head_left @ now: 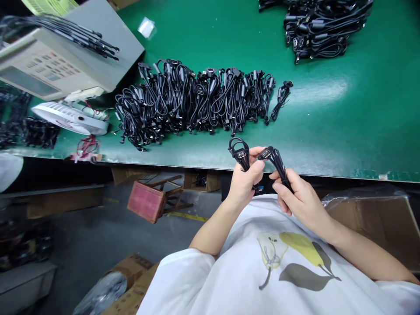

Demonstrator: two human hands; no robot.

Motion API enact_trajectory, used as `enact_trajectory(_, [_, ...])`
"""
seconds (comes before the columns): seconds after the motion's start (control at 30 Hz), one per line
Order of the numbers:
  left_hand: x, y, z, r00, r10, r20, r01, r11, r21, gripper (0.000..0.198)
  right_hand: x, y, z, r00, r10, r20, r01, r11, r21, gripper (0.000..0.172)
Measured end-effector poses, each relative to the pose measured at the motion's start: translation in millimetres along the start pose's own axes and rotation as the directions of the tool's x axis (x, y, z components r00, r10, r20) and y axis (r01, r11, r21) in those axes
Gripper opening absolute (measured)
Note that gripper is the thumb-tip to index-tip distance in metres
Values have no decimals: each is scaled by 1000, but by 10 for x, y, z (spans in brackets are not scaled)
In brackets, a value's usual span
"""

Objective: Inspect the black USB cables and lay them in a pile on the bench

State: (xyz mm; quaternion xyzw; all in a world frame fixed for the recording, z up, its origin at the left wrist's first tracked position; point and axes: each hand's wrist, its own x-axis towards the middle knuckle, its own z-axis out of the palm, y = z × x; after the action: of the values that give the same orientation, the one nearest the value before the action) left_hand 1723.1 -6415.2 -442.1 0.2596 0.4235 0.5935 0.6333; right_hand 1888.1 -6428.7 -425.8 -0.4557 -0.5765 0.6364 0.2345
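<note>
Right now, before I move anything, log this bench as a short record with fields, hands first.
Left hand: holds a looped black cable just below its connector
Right hand: holds a second black cable, its connector facing the first
Work surface: green bench mat
Nearest pile: black cables, tangled together on the mat
Farther pile: more black cables
Beside the nearest pile: grey keypad machine, white fan
Floor: wooden stool
</note>
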Motion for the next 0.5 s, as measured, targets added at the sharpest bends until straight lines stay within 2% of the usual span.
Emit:
enact_trajectory(0.13, [7, -34, 28, 999, -28, -33, 27, 999, -28, 29, -11, -3, -23, 999, -37, 25, 38, 999, -23, 23])
enact_trajectory(0.27, [-8, -72, 54, 990, -129, -51, 129, 992, -1, 32, -9, -3, -52, 998, -37, 50, 38, 999, -13, 26])
enact_trajectory(0.37, [-11, -87, 70, 985, -173, -23, 174, 984, 46, 37, 35, -6, -76, 997, -21, 76, 12, 994, 113, 26])
enact_trajectory(0.5, [13, -80, 59, 983, -181, 36, 178, 981, 75, 30, 143, -25, -120, 985, -25, 172, -29, 953, 300, 27])
